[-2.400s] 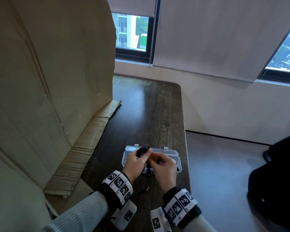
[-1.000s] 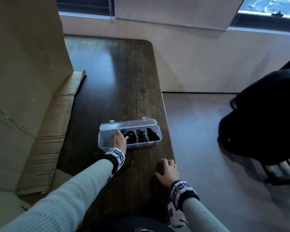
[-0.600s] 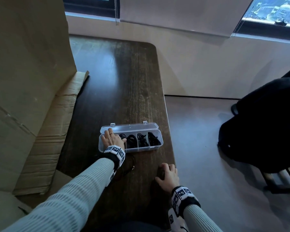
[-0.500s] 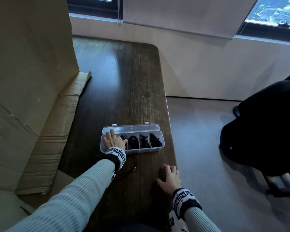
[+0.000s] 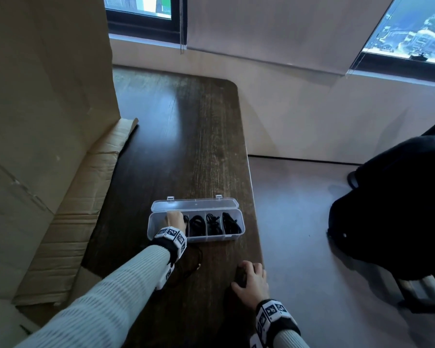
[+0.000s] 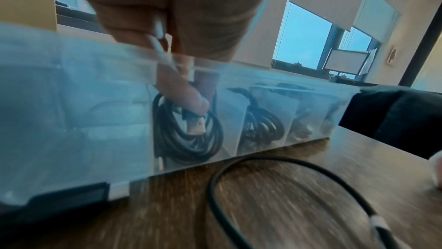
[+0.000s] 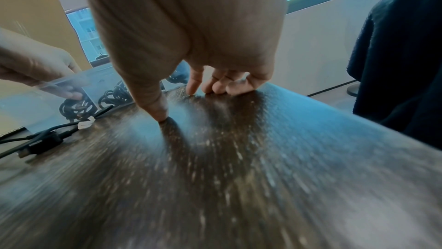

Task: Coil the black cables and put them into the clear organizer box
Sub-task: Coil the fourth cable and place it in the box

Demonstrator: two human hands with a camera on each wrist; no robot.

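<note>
The clear organizer box (image 5: 232, 236) stands open on the dark wooden table (image 5: 181, 146), its lid (image 5: 194, 205) folded back. Three right compartments each hold a coiled black cable (image 5: 197, 226). My left hand (image 5: 175, 219) reaches into a left compartment. In the left wrist view its fingertips (image 6: 195, 102) press down on a coiled cable (image 6: 186, 139) and its plug. A loose black cable (image 6: 216, 187) with a white tag lies on the table in front of the box (image 6: 71, 120). My right hand (image 5: 251, 280) rests on the table with its fingertips (image 7: 216, 88) down, holding nothing.
A tall cardboard sheet (image 5: 48, 109) stands along the left, with a flap (image 5: 68, 222) lying on the table. The table's right edge (image 5: 253, 197) runs just beside the box and my right hand. A black garment on a chair (image 5: 399, 209) is on the right.
Both hands held a coil above the box 2.4 s ago. Since then the left hand has put it into the box and now dips its fingers in; the right hand stays on the table.
</note>
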